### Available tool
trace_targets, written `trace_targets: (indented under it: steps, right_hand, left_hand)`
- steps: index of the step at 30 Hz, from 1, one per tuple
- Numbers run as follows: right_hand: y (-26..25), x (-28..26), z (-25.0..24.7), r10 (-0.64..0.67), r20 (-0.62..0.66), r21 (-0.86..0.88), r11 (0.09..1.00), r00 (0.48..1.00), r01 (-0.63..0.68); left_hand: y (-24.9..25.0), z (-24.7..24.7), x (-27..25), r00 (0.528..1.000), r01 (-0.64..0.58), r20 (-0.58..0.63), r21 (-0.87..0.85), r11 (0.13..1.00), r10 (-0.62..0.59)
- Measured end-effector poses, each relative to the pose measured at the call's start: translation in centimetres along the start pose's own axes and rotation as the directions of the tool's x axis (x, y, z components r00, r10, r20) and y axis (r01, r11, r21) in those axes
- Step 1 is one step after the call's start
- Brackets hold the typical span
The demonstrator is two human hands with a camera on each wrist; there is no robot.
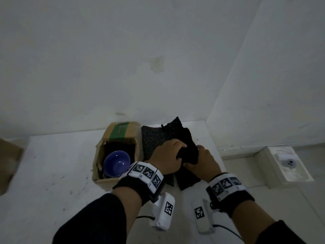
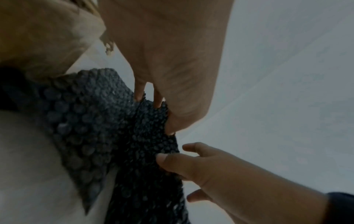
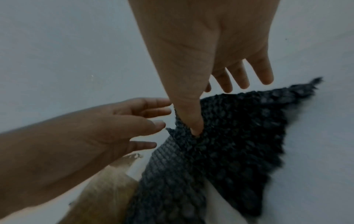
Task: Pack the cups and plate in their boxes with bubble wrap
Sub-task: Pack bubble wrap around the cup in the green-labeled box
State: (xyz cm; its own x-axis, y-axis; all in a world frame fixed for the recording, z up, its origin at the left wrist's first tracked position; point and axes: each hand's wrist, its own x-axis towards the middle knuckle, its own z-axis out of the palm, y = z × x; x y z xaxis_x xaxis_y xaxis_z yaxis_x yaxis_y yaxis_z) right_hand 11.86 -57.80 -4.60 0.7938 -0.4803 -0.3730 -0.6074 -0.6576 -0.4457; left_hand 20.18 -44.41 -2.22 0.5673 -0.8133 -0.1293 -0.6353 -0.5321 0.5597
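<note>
Here, black bubble wrap (image 1: 186,147) between both hands' grip, blue cup (image 1: 117,163) boxed leftward

No legible text, brand or number anywhere. Green band (image 1: 120,131) on the flap of the cardboard box (image 1: 112,180), just beyond and left of the left fingers (image 1: 177,144): some print there, too small and blurred to read. Black-and-white square fiducial markers (image 1: 147,172) on the left wristband and markers (image 1: 226,184) on the right wristband, behind the fingers: machine codes only; tiny characters under them, unreadable. One more marker each on the two white wrist modules (image 1: 169,207). Wrist views: nothing printed in sight.
</note>
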Motion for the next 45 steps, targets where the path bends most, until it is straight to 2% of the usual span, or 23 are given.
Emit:
trace_targets:
  steps: [2,4,7,11,14,16,19,21,23,25,28,31,33,34,36,38,41,43,45]
  right_hand:
    - [0.9,0.3,1.5,0.033,-0.022,-0.08,0.996,0.999,-0.034]
    - [1.4,0.6,2.7,0.054,-0.065,-0.145,0.987,0.996,-0.063]
    - [1.7,1.0,3.5,0.026,-0.132,-0.163,0.986,0.991,-0.047]
    - [1.8,0.6,3.9,-0.097,-0.175,-0.169,0.983,0.98,0.067]
    - [1.7,-0.3,3.6,-0.239,-0.286,-0.176,0.965,0.928,0.194]
    - [1.6,-0.5,3.1,-0.302,-0.298,-0.175,0.95,0.905,0.259]
    - [1.0,-0.4,1.7,-0.349,-0.286,-0.045,0.935,0.892,0.351]
    - [0.0,-0.6,0.3,-0.372,-0.238,0.164,0.895,0.897,0.415]
    - [-1.3,-1.2,-1.8,-0.383,-0.241,0.344,0.826,0.892,0.447]
    - [-2.5,-1.7,-3.9,-0.394,-0.264,0.459,0.751,0.88,0.474]
    - [-3.8,-2.4,-6.5,-0.392,-0.314,0.541,0.674,0.865,0.502]
    - [-5.1,-3.4,-8.2,-0.395,-0.368,0.6,0.591,0.842,0.539]
    - [-6.1,-3.9,-8.9,-0.415,-0.419,0.564,0.578,0.808,0.59]
    - [-6.7,-4.0,-9.1,-0.433,-0.464,0.504,0.588,0.773,0.633]
    - [-7.7,-3.8,-9.0,-0.457,-0.547,0.359,0.628,0.701,0.69]
    - [-8.7,-3.5,-8.4,-0.465,-0.585,0.249,0.677,0.665,0.693]
    - [-10.6,-3.1,-6.9,-0.545,-0.567,0.077,0.711,0.618,0.699]
    - [-12.1,-3.3,-5.4,-0.614,-0.539,-0.073,0.717,0.577,0.693]
    - [-13.7,-3.6,-3.3,-0.657,-0.491,-0.215,0.727,0.572,0.652]
  left_hand:
    - [-0.2,1.5,0.6,0.994,0.052,0.095,0.001,0.999,-0.052]
    - [-0.5,2.5,0.8,0.986,0.099,0.134,-0.011,0.995,-0.096]
    - [-1.0,3.2,1.2,0.99,0.128,0.071,-0.034,0.991,-0.126]
    - [-1.0,2.9,1.3,0.99,0.14,0.024,-0.005,0.99,-0.14]
    - [-0.9,2.9,1.2,0.989,0.147,-0.026,0.12,0.982,-0.145]
    - [-0.7,2.7,1.1,0.987,0.152,-0.089,0.282,0.947,-0.132]
    - [-0.7,2.0,0.9,0.986,0.138,-0.145,0.436,0.889,-0.082]
    - [-0.6,1.1,0.9,0.987,0.11,-0.151,0.456,0.883,-0.045]
    - [-0.4,-0.2,0.8,0.989,0.067,-0.147,0.452,0.889,0.0]
    - [-0.2,-1.4,0.5,0.982,0.01,-0.176,0.42,0.907,0.071]
    - [-0.2,-3.4,0.0,0.944,-0.098,-0.262,0.359,0.928,0.201]
    - [-0.2,-6.0,-0.8,0.948,-0.175,-0.24,0.154,0.972,0.208]
    - [-0.2,-7.8,-1.8,0.932,-0.234,-0.283,0.003,0.972,0.225]
    - [-0.4,-8.7,-2.4,0.928,-0.235,-0.307,-0.041,0.971,0.212]
    - [-1.0,-10.3,-3.8,0.924,-0.224,-0.339,-0.098,0.97,0.18]
    - [-2.0,-11.8,-5.3,0.92,-0.213,-0.361,-0.14,0.967,0.151]
    - [-4.1,-13.7,-7.5,0.911,-0.162,-0.401,-0.126,0.979,0.1]
    - [-5.8,-14.4,-8.9,0.901,-0.079,-0.431,-0.073,0.994,0.039]
    - [-7.3,-14.6,-10.1,0.89,0.022,-0.455,-0.023,1.0,-0.03]
